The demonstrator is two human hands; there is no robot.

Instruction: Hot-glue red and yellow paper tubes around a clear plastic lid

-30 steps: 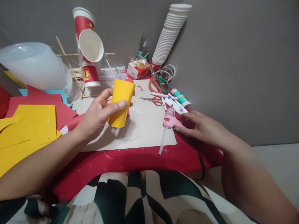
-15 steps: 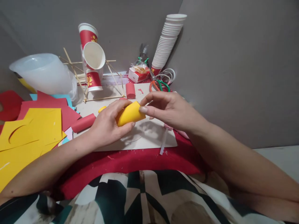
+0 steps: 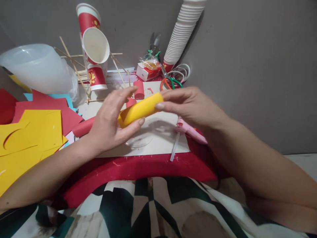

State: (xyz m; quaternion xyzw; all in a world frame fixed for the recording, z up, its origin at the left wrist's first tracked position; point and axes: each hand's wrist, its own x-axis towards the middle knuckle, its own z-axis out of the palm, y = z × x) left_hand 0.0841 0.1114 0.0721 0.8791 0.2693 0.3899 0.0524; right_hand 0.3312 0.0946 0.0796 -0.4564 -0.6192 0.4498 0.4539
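A rolled yellow paper tube [image 3: 141, 109] lies nearly level above the white sheet [image 3: 158, 145], held at both ends. My left hand [image 3: 111, 122] wraps its left end with thumb under and fingers over. My right hand [image 3: 190, 105] pinches its right end with the fingertips. A pink glue gun [image 3: 192, 132] lies on the sheet just under my right hand. A clear plastic disc [image 3: 138, 140] rests on the sheet below the tube.
Yellow [image 3: 29, 138] and red [image 3: 49, 109] paper sheets lie at left, with a translucent tub [image 3: 37, 69]. Red paper cups [image 3: 95, 56] on a stick frame, a tall cup stack [image 3: 183, 29], scissors [image 3: 170, 82], a small box [image 3: 146, 72] and red paper rolls [image 3: 139, 90] stand behind.
My right hand left the glue gun and came to the yellow paper. The paper went from an upright cup shape to a narrower tube held level between both hands.
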